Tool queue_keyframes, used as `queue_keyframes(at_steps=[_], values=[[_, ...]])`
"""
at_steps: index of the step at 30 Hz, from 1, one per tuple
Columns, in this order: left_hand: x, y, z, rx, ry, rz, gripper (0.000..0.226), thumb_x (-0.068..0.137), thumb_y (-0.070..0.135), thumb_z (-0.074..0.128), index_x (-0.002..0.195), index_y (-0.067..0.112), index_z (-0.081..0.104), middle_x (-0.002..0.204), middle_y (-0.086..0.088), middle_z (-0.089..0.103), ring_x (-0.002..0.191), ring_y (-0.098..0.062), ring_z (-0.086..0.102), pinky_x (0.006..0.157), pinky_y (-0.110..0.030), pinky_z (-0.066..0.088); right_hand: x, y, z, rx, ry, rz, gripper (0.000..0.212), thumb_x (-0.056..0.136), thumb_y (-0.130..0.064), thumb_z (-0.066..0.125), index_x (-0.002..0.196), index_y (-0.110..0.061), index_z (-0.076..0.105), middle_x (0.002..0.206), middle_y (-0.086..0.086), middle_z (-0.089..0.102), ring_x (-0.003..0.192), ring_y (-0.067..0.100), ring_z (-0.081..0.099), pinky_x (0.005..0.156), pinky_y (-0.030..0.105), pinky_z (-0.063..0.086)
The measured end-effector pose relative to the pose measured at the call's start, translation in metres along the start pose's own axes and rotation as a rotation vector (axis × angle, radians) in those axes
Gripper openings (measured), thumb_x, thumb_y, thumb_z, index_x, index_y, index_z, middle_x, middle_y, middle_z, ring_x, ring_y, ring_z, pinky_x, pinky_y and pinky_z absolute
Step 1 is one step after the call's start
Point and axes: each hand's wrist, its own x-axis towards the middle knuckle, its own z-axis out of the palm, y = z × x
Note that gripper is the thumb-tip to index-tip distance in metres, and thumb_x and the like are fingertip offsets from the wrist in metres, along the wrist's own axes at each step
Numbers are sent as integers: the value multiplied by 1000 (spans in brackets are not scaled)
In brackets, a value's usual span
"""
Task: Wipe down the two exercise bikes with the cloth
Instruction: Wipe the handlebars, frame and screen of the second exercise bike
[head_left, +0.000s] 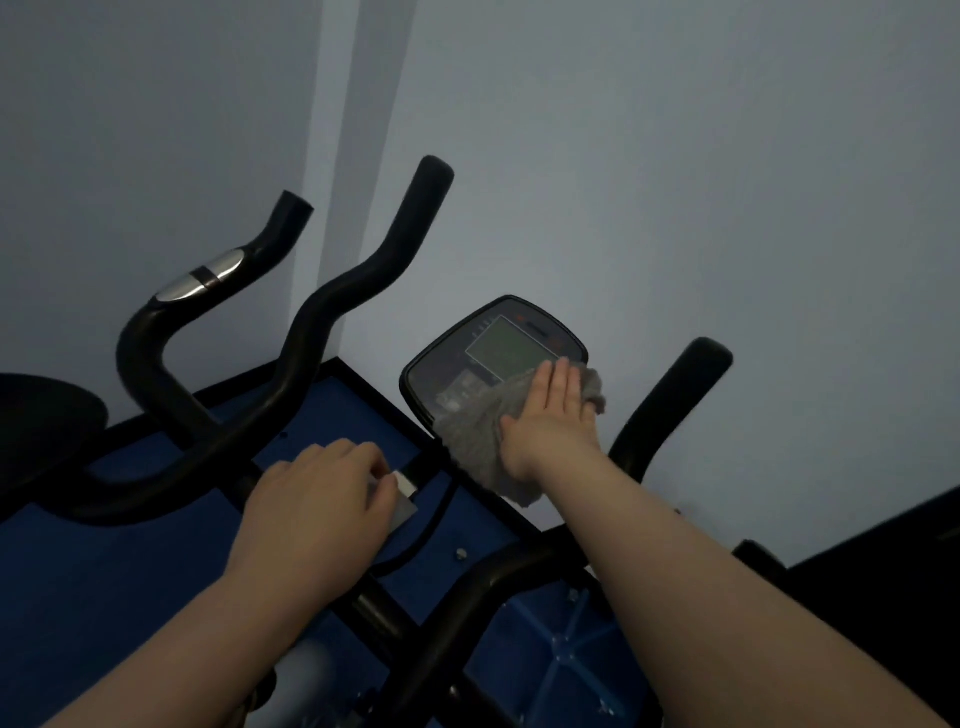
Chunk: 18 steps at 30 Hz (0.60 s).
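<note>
A grey fluffy cloth (480, 441) lies over the lower right part of a black bike console (467, 364) with a greenish screen. My right hand (550, 421) lies flat on the cloth, fingers together, pressing it against the console. My left hand (322, 499) is curled around the left handlebar of this bike, beside a small white and grey part (405, 493). A second bike's black handlebars (332, 312) with a chrome grip sensor (202, 275) rise at the left.
A pale wall stands close behind both bikes. The near bike's right handlebar (670, 400) sticks up right of the console. A black saddle (47, 415) shows at the left edge. Blue floor mat (104, 582) with black trim lies below.
</note>
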Motion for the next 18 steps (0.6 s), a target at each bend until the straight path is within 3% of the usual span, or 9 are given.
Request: queue_keyframes(at_steps=[8, 12, 15, 18], values=[[0, 2, 4, 24, 60, -29, 22, 96, 38, 35, 94, 32, 55, 94, 15, 56, 86, -9, 51, 71, -27, 30, 54, -44, -18, 203, 347, -3, 67, 102, -36, 23, 150, -3, -9, 160, 13, -14, 147, 26, -13, 118, 43, -6], [-2, 2, 3, 12, 83, -26, 22, 95, 36, 37, 90, 28, 57, 89, 11, 57, 81, -11, 52, 69, -28, 34, 27, -80, -8, 112, 311, -182, 66, 103, -34, 20, 148, -2, -15, 158, 14, -19, 146, 26, -18, 118, 44, -4], [-3, 1, 1, 13, 67, -10, 23, 95, 37, 38, 90, 28, 58, 88, 11, 58, 80, -10, 53, 69, -28, 35, -4, -64, 15, -72, 153, -351, 73, 102, -39, 23, 144, -5, -26, 154, 12, -30, 144, 25, -23, 117, 44, -6], [-3, 2, -1, 4, 33, -6, 22, 95, 35, 38, 94, 29, 59, 93, 11, 59, 85, -10, 54, 72, -28, 35, -13, -15, 12, -191, 14, -205, 79, 99, -49, 19, 137, -6, -35, 149, 11, -39, 142, 27, -28, 118, 46, -7]])
